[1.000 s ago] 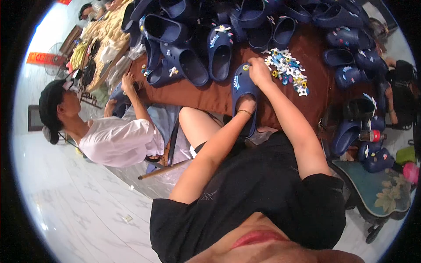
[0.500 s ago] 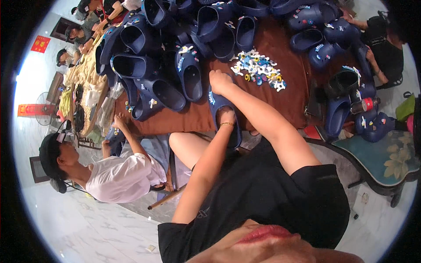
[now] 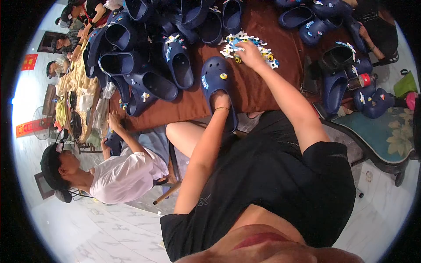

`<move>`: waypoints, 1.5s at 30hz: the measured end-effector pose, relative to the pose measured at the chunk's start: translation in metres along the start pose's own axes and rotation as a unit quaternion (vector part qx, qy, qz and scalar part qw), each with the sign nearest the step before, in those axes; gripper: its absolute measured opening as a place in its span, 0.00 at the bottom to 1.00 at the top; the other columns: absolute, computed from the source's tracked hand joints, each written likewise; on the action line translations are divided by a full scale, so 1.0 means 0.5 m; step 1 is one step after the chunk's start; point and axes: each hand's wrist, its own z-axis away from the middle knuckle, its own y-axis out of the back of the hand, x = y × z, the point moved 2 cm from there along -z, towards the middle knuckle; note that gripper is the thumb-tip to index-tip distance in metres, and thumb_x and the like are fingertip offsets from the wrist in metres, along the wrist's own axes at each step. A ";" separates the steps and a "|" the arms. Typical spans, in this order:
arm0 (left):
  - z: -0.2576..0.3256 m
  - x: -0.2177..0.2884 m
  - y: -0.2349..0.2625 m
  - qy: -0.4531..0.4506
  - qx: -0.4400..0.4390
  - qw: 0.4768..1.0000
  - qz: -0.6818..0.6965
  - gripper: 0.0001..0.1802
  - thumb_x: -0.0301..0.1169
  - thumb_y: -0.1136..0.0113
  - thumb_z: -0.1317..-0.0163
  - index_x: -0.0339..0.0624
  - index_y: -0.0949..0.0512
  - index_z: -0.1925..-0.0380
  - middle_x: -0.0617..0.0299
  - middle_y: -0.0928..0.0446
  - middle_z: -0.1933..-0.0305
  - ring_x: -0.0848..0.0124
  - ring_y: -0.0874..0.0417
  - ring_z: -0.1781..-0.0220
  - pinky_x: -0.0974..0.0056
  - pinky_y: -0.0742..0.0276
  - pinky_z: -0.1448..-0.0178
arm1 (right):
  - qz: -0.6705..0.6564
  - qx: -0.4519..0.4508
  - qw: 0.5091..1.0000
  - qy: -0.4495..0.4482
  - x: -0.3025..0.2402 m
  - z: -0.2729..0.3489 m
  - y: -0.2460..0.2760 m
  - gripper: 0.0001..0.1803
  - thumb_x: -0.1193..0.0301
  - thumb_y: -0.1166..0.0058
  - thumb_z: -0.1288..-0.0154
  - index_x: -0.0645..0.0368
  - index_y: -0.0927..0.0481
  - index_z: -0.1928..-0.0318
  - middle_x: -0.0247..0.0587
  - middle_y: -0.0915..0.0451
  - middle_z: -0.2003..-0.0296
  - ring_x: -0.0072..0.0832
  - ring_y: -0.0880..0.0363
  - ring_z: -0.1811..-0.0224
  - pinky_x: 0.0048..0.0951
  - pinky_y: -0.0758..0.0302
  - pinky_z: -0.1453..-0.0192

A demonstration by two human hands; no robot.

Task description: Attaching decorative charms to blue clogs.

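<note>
My left hand point(image 3: 220, 100) is pushed inside a navy clog point(image 3: 215, 69), its fingers hidden under the upper, and holds it at the table's near edge. A light-blue lettering charm point(image 3: 205, 82) sits on the clog's left side, and a round yellow charm point(image 3: 223, 76) on its top right. Other holes in the upper show bare. My right hand point(image 3: 250, 55) reaches into a loose pile of small charms point(image 3: 262, 43) in white, blue and yellow beyond the clog. Its forefinger and thumb look apart, with the fingertips among the charms.
Many navy clogs point(image 3: 160, 84) are heaped at the left and back of the brown-covered table point(image 3: 280, 83). More clogs and a red-labelled bottle point(image 3: 362, 81) lie at right, near a teal chair point(image 3: 377, 136). A co-worker in white point(image 3: 123, 175) handles a clog at left.
My right hand has left the clog's toe and moved right and away to the charm pile. The yellow charm on the clog is now in sight. My left hand stays inside the clog.
</note>
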 end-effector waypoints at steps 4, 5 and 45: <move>0.006 0.055 0.025 -0.078 -0.086 0.992 -0.053 0.15 0.34 0.53 0.48 0.34 0.21 0.71 0.41 0.24 0.64 0.49 0.23 0.60 0.51 0.28 0.54 | 0.056 0.086 0.992 -0.072 0.097 -0.031 0.094 0.09 0.71 0.48 0.49 0.57 0.21 0.66 0.48 0.23 0.68 0.44 0.25 0.63 0.40 0.29 0.56; 0.010 0.083 0.040 -0.060 -0.102 0.992 -0.042 0.15 0.32 0.55 0.47 0.33 0.22 0.71 0.39 0.25 0.63 0.49 0.23 0.60 0.52 0.28 0.54 | 0.103 0.082 0.984 -0.122 0.133 -0.033 0.118 0.09 0.70 0.47 0.50 0.56 0.21 0.67 0.47 0.22 0.69 0.43 0.24 0.63 0.39 0.28 0.57; 0.004 0.057 0.028 -0.092 -0.092 0.990 -0.050 0.17 0.34 0.56 0.45 0.32 0.22 0.70 0.41 0.24 0.64 0.51 0.22 0.62 0.53 0.28 0.54 | 0.168 -0.130 0.929 0.303 -0.135 0.042 -0.035 0.08 0.72 0.51 0.51 0.55 0.20 0.70 0.32 0.25 0.69 0.30 0.28 0.61 0.32 0.30 0.60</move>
